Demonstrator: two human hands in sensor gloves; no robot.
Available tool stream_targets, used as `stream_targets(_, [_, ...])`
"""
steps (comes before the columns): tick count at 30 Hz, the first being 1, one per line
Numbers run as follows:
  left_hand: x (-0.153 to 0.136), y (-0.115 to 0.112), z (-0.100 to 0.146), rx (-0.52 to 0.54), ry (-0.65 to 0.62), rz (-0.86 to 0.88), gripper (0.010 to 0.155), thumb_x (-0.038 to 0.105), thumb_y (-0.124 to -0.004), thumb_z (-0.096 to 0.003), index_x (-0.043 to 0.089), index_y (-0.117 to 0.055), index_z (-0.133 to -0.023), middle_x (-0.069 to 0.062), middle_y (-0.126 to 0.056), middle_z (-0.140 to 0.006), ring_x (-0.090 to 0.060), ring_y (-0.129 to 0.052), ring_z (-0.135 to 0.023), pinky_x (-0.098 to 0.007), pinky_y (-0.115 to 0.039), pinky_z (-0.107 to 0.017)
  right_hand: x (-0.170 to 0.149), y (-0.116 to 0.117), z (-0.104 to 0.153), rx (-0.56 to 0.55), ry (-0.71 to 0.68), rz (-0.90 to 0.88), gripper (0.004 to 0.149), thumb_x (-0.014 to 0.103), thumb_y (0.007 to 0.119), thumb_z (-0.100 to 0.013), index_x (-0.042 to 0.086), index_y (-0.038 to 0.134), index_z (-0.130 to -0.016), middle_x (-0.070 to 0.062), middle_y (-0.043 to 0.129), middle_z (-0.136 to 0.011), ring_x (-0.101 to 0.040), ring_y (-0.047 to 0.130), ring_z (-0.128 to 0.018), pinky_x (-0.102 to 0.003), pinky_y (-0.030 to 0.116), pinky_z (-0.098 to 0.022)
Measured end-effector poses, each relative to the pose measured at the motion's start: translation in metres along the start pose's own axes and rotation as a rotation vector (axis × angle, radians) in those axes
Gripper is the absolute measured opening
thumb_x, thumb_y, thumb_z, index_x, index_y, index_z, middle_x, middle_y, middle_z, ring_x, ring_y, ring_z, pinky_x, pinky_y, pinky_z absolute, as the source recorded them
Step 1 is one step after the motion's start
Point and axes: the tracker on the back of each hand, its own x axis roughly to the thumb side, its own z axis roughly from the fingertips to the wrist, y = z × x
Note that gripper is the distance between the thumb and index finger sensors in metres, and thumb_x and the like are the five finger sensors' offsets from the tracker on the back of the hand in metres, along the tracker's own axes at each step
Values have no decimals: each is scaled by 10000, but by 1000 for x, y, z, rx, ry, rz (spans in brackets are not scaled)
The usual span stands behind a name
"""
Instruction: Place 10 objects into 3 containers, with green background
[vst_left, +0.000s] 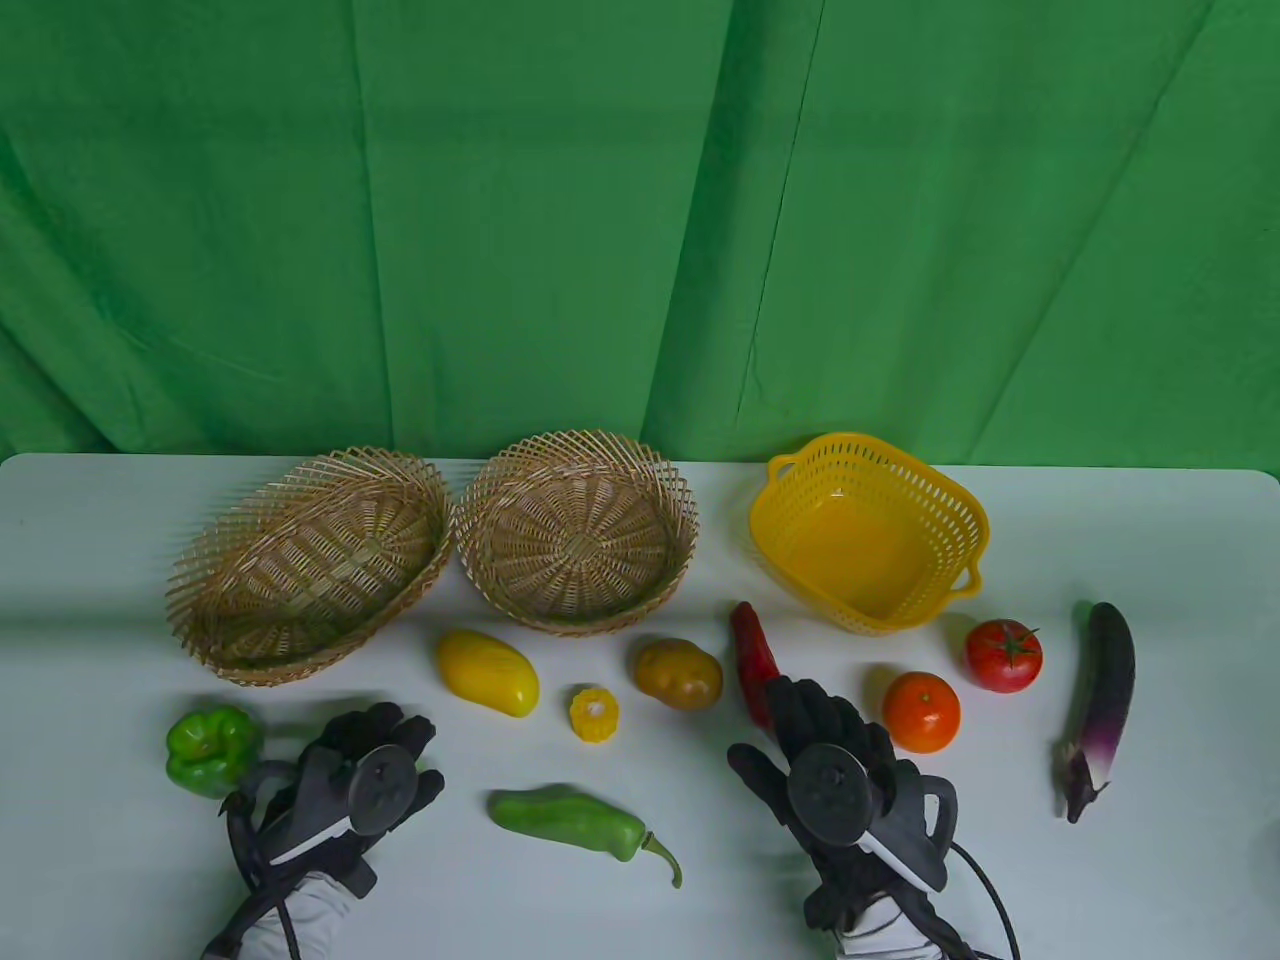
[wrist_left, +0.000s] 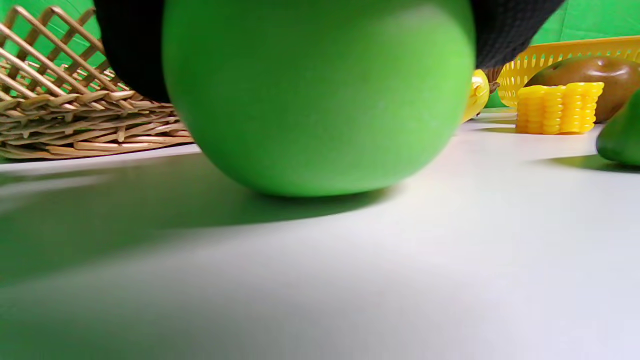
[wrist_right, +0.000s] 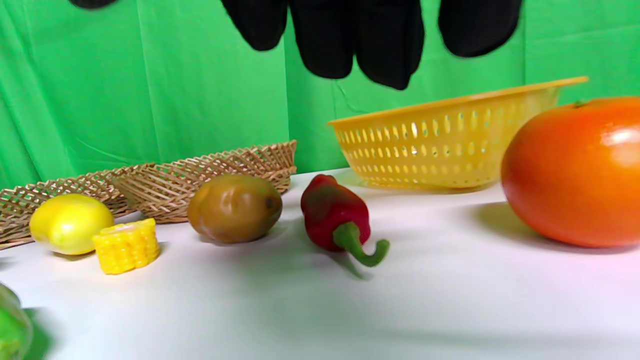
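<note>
My left hand (vst_left: 395, 740) is curled over a round green fruit (wrist_left: 320, 95) that rests on the table; its fingers (wrist_left: 130, 50) grip both sides, and the hand hides the fruit in the table view. My right hand (vst_left: 800, 710) is open and empty, with its fingers (wrist_right: 370, 40) hanging over the stem end of a red chilli (vst_left: 750, 645). The chilli also shows in the right wrist view (wrist_right: 332, 210). An oval wicker basket (vst_left: 195, 590), a round wicker basket (vst_left: 480, 510) and a yellow plastic basket (vst_left: 900, 480) stand empty at the back.
A green bell pepper (vst_left: 213, 748) lies left of my left hand and a long green pepper (vst_left: 570, 820) lies between my hands. A yellow mango (vst_left: 487, 672), a corn piece (vst_left: 594, 714), a potato (vst_left: 678, 674), an orange (vst_left: 921, 711), a tomato (vst_left: 1003, 654) and an eggplant (vst_left: 1098, 700) lie across the table.
</note>
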Motion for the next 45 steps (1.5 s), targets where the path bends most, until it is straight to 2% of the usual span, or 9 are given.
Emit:
stream_targets(12, [-1, 21, 0, 50, 15, 30, 657, 648, -667, -522, 330, -643, -1098, -127, -685, -1136, -413, -763, -994, -616, -748, -615, 1, 4, -1, 12, -3, 5, 784, 672, 518, -550, 192, 448, -1166, -205, 577, -1182, -521, 630, -1014, -728, 512, -716])
stream_targets(20, [-3, 49, -9, 138, 39, 55, 658, 647, -666, -521, 331, -640, -1098, -123, -682, -1138, -410, -760, -997, -614, -748, -618, 1, 4, -1, 12, -2, 3, 784, 672, 518, -551, 192, 449, -1166, -203, 575, -1183, -521, 629, -1014, -729, 511, -716])
stream_targets(25, [-14, 70, -20, 220, 95, 89, 659, 649, -666, -518, 336, -639, -1097, -118, -679, -1140, -404, -759, -1000, -612, -748, -622, 2, 6, -1, 21, -4, 7, 783, 673, 518, -551, 194, 449, -1166, -205, 575, -1183, -523, 630, -1013, -728, 510, -717])
stream_targets(32, [-37, 92, -50, 305, 232, 74, 659, 655, -653, -521, 342, -619, -1100, -112, -662, -1144, -400, -746, -1006, -605, -745, -629, 5, 2, 0, 6, -12, 7, 784, 673, 518, -550, 193, 448, -1166, -206, 575, -1184, -522, 628, -1015, -729, 510, -717])
stream_targets(38, [-51, 99, -77, 272, 337, -7, 660, 658, -647, -521, 349, -607, -1102, -105, -649, -1150, -387, -737, -1016, -600, -743, -636, 1, -1, 0, -3, 3, 4, 785, 673, 518, -550, 192, 450, -1166, -206, 575, -1183, -522, 627, -1015, -730, 510, -716])
stream_targets(45, [-70, 90, -100, 198, 472, -125, 659, 664, -630, -526, 357, -584, -1107, -95, -632, -1156, -377, -728, -1025, -591, -741, -646, 1, -1, 0, 5, 8, 5, 784, 672, 518, -551, 192, 451, -1167, -207, 573, -1184, -522, 628, -1014, -730, 509, -716])
